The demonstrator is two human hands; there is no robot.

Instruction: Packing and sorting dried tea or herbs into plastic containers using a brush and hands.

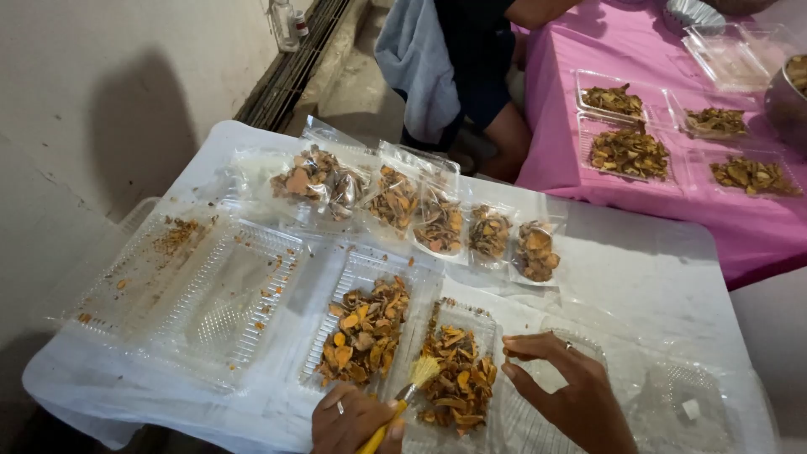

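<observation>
Two clear plastic clamshell trays lie open at the near edge of the white-covered tabletop (639,277), each holding dried orange-brown slices. The right hand (572,382) is half curled, thumb and forefinger pinched together just beside the rim of the nearer filled tray (458,374); whether a slice sits between the fingertips cannot be told. The left hand (353,420) is closed around the yellow handle of a small brush (403,395), whose pale bristles rest on the slices at that tray's left side. The second filled tray (363,329) lies just to the left, touching it.

Judging from this, the brushing goes best with light, short strokes, the bristles kept inside the tray wall so crumbs do not scatter onto the cloth, and the pinching hand steadying the rim, not pressing the brittle slices.

Farther left, a large empty clamshell (210,294) carries only orange crumbs. Behind the trays, a row of sealed clear bags of slices (437,223) runs across the tabletop. Beyond, a pink-covered table (588,50) holds more filled trays, with another person seated beside it.
</observation>
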